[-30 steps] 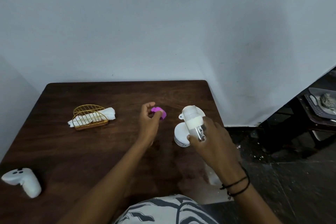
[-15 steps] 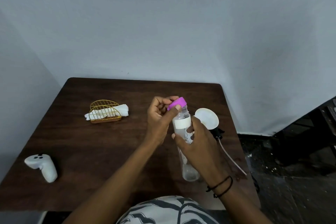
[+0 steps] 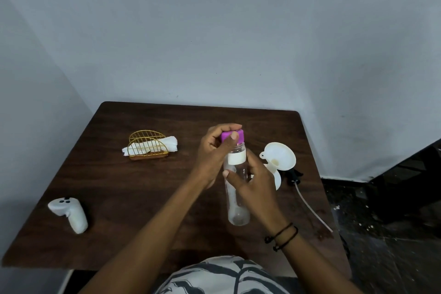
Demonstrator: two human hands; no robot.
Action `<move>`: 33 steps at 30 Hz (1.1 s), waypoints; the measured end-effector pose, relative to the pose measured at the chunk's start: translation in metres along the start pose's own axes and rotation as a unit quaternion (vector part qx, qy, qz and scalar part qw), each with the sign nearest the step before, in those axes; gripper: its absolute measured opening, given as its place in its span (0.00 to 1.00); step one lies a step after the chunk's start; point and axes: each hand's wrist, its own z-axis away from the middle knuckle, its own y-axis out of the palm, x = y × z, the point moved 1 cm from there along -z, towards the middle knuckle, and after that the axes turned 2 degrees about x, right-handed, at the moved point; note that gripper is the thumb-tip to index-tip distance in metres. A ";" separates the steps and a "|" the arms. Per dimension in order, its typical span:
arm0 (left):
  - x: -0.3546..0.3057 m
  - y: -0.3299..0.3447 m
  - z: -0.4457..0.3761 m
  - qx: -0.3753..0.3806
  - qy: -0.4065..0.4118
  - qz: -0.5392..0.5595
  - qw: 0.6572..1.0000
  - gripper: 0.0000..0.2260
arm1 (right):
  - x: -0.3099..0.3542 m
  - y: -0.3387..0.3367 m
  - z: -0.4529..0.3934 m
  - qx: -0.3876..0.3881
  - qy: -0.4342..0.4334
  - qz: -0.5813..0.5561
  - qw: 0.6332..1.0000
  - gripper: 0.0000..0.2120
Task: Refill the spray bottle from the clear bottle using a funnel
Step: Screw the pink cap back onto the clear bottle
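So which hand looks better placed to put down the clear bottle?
Right, probably: the right hand wraps the clear bottle body, while the left hand only pinches the purple cap.

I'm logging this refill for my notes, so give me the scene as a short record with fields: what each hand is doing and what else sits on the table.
left hand: fingers closed on the purple cap
right hand: wrapped around the clear bottle, held upright above the table
clear bottle contents: looks nearly empty
funnel: white, sitting in the mouth of the white spray bottle, right of the hands
sprayer head: black, lying off the bottle, tube trailing toward the near edge
napkin holder: gold wire, far left
controller: white, near left
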 end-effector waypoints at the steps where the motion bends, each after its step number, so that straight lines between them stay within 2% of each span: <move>1: 0.003 0.003 0.002 -0.022 -0.013 0.027 0.999 0.12 | -0.001 0.001 -0.001 0.001 0.000 -0.003 1.000 0.18; 4: 0.008 0.005 0.004 -0.048 -0.047 0.103 0.992 0.12 | -0.004 0.005 -0.001 0.003 -0.002 -0.009 1.000 0.19; 7: 0.008 0.005 0.005 -0.035 -0.056 0.128 0.990 0.19 | -0.005 0.006 0.000 0.003 -0.002 -0.004 1.000 0.22; 9: 0.006 0.007 0.007 -0.045 -0.056 0.098 0.993 0.21 | -0.004 0.007 0.000 -0.003 -0.005 -0.005 1.000 0.22; 12: 0.009 0.005 0.009 -0.101 -0.009 0.019 0.995 0.18 | -0.004 0.008 -0.002 -0.005 -0.012 -0.015 1.000 0.20; 14: 0.012 0.003 0.009 -0.129 0.010 0.010 0.991 0.16 | -0.005 0.008 -0.003 -0.004 -0.006 -0.017 1.000 0.20; 17: 0.014 0.004 0.006 -0.126 0.000 0.022 0.992 0.09 | -0.007 0.008 -0.004 -0.004 0.001 -0.016 1.000 0.22; 23: 0.017 0.006 0.008 -0.122 0.018 -0.030 0.992 0.15 | -0.002 0.008 -0.006 -0.007 -0.003 -0.008 1.000 0.19; 26: 0.014 0.008 0.005 -0.124 -0.001 -0.014 0.992 0.09 | -0.005 0.007 -0.008 -0.003 0.009 -0.012 1.000 0.21; 29: 0.015 0.010 0.005 -0.115 -0.009 -0.012 0.993 0.16 | -0.006 0.006 -0.009 0.000 0.012 -0.015 1.000 0.21; 33: 0.013 0.014 0.008 -0.123 0.010 -0.036 0.992 0.16 | -0.004 0.004 -0.011 -0.003 0.016 -0.025 1.000 0.19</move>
